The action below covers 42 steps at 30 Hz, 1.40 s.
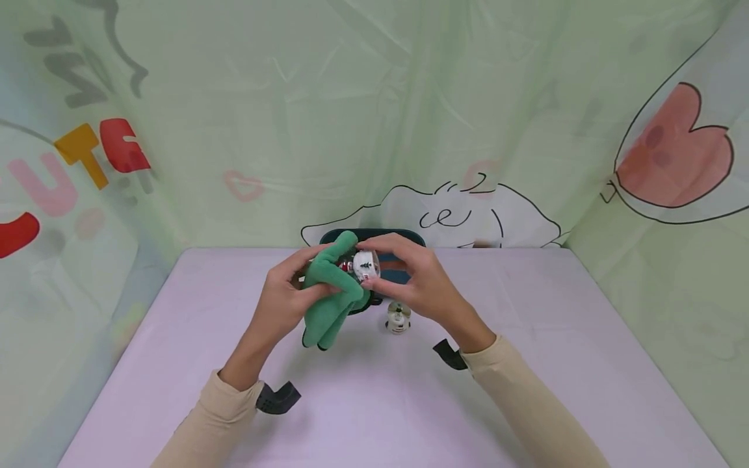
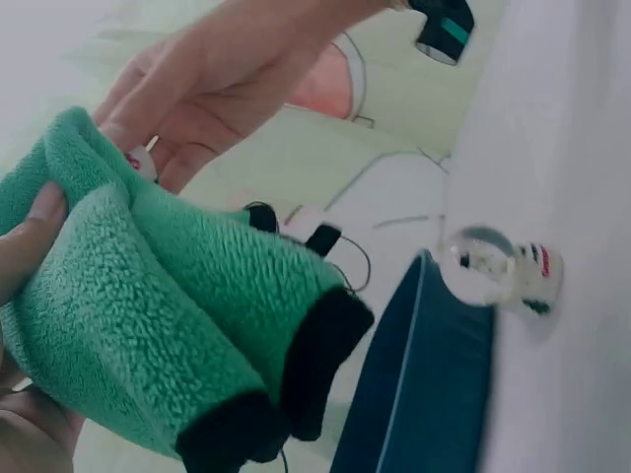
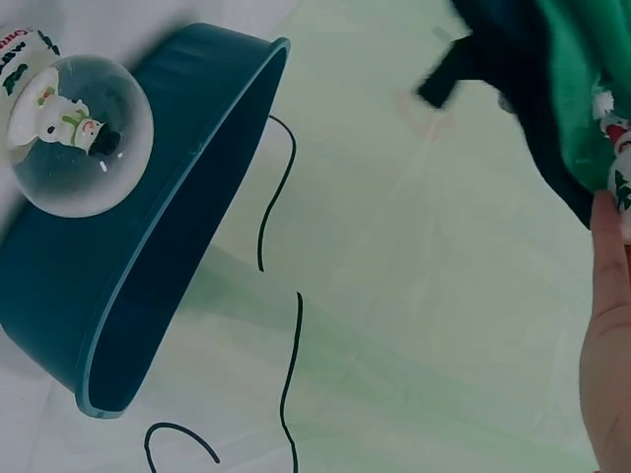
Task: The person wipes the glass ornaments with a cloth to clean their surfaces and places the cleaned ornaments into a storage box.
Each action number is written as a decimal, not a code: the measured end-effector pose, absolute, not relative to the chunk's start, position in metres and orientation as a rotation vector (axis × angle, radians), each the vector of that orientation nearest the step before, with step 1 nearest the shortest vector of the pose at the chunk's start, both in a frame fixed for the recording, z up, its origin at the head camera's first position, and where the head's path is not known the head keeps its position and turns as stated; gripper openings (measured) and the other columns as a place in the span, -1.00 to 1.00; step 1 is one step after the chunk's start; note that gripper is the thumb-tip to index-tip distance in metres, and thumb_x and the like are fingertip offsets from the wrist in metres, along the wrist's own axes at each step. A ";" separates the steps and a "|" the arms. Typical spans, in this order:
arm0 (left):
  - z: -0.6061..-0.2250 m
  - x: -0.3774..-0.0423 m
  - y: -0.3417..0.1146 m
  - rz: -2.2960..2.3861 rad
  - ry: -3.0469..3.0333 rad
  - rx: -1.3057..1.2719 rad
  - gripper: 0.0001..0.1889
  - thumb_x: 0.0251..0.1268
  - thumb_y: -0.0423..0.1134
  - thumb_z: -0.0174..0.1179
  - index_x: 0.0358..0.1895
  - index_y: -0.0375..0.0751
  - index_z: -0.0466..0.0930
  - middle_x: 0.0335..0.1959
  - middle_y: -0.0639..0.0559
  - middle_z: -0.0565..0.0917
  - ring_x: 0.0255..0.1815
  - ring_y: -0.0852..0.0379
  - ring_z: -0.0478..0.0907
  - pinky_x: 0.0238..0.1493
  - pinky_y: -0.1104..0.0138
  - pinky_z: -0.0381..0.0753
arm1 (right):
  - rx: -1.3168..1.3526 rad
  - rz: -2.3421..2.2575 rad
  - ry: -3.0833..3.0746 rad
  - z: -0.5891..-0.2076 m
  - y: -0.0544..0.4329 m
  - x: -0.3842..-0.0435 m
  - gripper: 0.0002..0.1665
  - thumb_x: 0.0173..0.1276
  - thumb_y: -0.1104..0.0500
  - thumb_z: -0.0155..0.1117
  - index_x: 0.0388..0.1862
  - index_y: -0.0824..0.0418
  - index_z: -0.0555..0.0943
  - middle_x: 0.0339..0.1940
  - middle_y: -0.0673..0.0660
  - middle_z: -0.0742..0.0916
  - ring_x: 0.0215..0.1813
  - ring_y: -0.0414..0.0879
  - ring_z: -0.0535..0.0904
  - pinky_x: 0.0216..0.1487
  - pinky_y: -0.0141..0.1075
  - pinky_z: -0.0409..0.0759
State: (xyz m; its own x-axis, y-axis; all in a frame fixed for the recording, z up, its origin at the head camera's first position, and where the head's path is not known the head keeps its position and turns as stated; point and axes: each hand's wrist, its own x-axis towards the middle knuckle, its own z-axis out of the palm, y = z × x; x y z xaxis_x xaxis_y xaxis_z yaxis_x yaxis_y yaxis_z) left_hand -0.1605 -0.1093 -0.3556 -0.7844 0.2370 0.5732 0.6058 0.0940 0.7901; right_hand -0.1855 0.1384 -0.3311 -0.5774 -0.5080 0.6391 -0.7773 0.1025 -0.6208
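My left hand (image 1: 277,304) grips a fluffy green cloth (image 1: 320,320) with black edging, its thumb pressed on the folds. The cloth wraps part of a small snow globe (image 1: 365,263). By its white base my right hand (image 1: 422,278) pinches this globe between thumb and fingers. A red and white figure shows at the edge of the cloth in the right wrist view; the rest of the dome is covered there. Below the hands, a second snow globe (image 1: 398,318) stands upright on the table, with a snowman (image 3: 77,123) inside.
Behind the hands stands a dark teal plastic bin (image 1: 404,234), close to the second globe. The table (image 1: 515,312) has a pale cover. A printed light green curtain (image 1: 351,130) hangs at the back and both sides. Black mounts (image 1: 277,398) stick out from the wrists.
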 end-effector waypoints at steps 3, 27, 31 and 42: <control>-0.354 -0.160 -0.110 -1.911 -2.078 -0.745 -0.38 0.17 -0.53 0.41 0.35 -0.21 0.54 0.19 -0.16 0.63 0.02 0.09 0.71 -0.12 0.26 0.76 | 1.309 1.469 -2.069 -0.331 0.138 -0.185 -0.26 0.10 0.46 0.56 0.29 0.29 0.55 0.23 0.18 0.62 0.25 0.00 0.58 0.13 -0.21 0.68; -0.354 -0.161 -0.114 -1.977 -2.130 -0.651 -0.42 0.18 -0.49 0.43 0.32 -0.23 0.56 0.22 -0.11 0.63 0.07 -0.05 0.69 -0.10 0.25 0.75 | 1.440 1.461 -1.986 -0.332 0.145 -0.188 -0.23 -0.05 0.56 0.59 0.22 0.33 0.58 0.20 0.24 0.66 0.27 0.04 0.59 0.18 -0.15 0.65; -0.356 -0.162 -0.112 -2.052 -2.058 -0.679 -0.42 0.20 -0.49 0.41 0.32 -0.30 0.53 0.19 -0.09 0.63 0.02 0.01 0.70 -0.06 0.27 0.74 | 1.441 1.537 -1.972 -0.333 0.144 -0.186 -0.15 -0.06 0.58 0.57 0.29 0.37 0.52 0.23 0.27 0.66 0.27 0.03 0.60 0.20 -0.14 0.63; -0.361 -0.160 -0.100 -2.116 -1.960 -0.692 -0.35 0.24 -0.25 0.43 0.39 -0.28 0.46 0.25 -0.15 0.56 0.09 0.05 0.67 0.02 0.28 0.72 | 1.404 1.521 -2.071 -0.338 0.134 -0.188 -0.17 0.05 0.45 0.57 0.36 0.34 0.50 0.30 0.24 0.64 0.32 -0.01 0.57 0.20 -0.16 0.64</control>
State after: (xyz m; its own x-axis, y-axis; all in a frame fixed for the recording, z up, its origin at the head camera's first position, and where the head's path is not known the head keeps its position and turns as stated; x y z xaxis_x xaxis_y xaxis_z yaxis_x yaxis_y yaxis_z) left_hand -0.1601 -0.1000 -0.3607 -0.8766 0.1817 0.4456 0.4305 -0.1179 0.8949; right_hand -0.1879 0.1341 -0.3377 -0.5226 -0.5609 0.6422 -0.7806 0.0118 -0.6249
